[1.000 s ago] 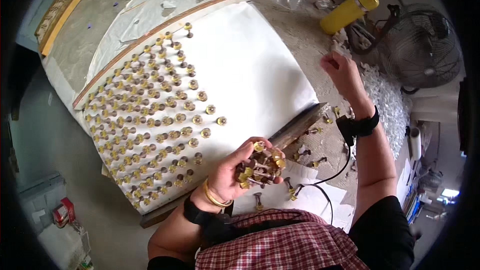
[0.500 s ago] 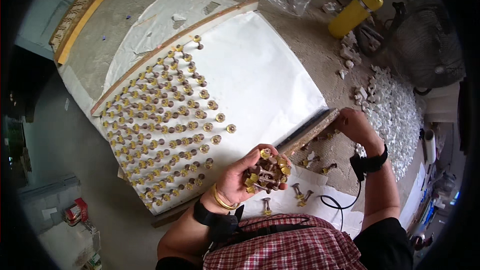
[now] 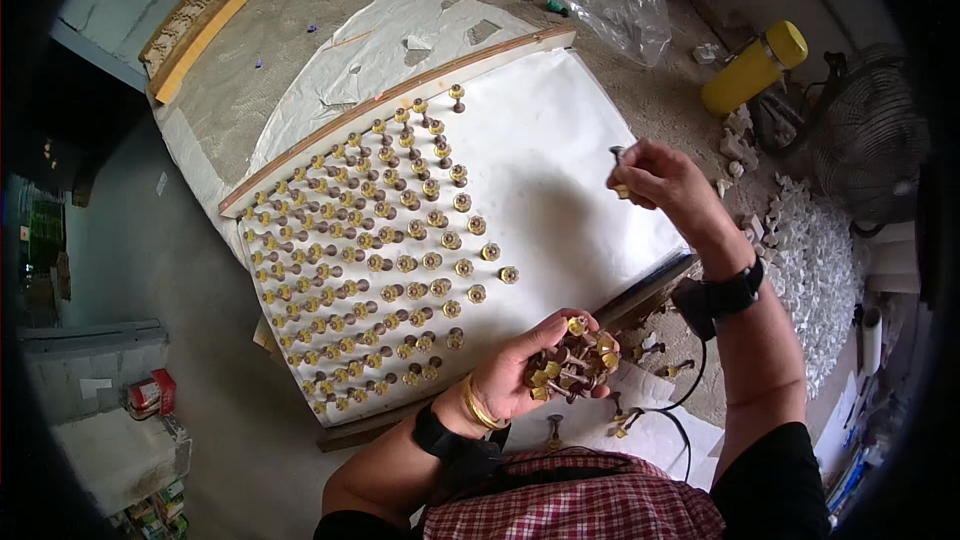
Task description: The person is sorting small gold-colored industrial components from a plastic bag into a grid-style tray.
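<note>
My left hand (image 3: 503, 378) is cupped, palm up, around a heap of small flower-headed pieces (image 3: 572, 362) with yellow petals and brown stems. Between the fingertips of my right hand (image 3: 662, 178), a single flower-headed piece (image 3: 622, 192) hangs above the right part of a white-covered board (image 3: 545, 120). Its shadow falls on the white surface. Rows of the same pieces (image 3: 380, 265) stand across the left part of the board, many spaced evenly. My left hand is by the board's near edge.
A wooden strip (image 3: 420, 92) borders the board's far side. Loose pieces (image 3: 625, 422) lie near my body. To the right are a heap of white bits (image 3: 815, 280), a black fan (image 3: 865, 135) and a yellow bottle (image 3: 755, 68). A cable (image 3: 685, 440) trails below my right forearm.
My right hand has moved from beyond the board's right edge, up and left over the white surface, and now shows a piece in its fingers. My left hand still holds the heap.
</note>
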The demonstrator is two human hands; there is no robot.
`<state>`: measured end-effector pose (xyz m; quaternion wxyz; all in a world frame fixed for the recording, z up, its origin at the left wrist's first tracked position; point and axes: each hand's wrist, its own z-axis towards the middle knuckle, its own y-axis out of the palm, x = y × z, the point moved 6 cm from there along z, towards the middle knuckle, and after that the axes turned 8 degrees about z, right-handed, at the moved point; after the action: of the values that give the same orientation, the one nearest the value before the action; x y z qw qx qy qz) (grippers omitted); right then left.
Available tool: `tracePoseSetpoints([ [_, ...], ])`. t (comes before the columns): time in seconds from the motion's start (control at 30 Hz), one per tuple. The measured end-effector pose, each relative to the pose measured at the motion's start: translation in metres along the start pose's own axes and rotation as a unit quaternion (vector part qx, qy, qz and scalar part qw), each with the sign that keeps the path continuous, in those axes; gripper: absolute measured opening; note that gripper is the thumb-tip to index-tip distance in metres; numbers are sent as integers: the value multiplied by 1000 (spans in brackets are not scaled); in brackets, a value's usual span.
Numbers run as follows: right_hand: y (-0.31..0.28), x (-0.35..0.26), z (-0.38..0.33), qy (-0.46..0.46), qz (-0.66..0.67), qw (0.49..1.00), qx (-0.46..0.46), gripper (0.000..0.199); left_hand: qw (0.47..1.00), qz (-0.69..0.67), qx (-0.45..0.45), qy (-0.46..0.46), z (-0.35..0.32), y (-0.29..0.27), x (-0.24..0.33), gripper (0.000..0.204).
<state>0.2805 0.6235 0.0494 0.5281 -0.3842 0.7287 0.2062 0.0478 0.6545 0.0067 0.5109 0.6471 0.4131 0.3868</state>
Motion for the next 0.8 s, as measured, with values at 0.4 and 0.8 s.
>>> tracePoseSetpoints([
  [0.4,49,20,69,44,233,969,-67,23,999,-39,3,5,2,-8,-4,36],
  [0.8,60,-2,139,-212,-111,969,64,23,1000,-14,24,-6,0,2,0,31],
])
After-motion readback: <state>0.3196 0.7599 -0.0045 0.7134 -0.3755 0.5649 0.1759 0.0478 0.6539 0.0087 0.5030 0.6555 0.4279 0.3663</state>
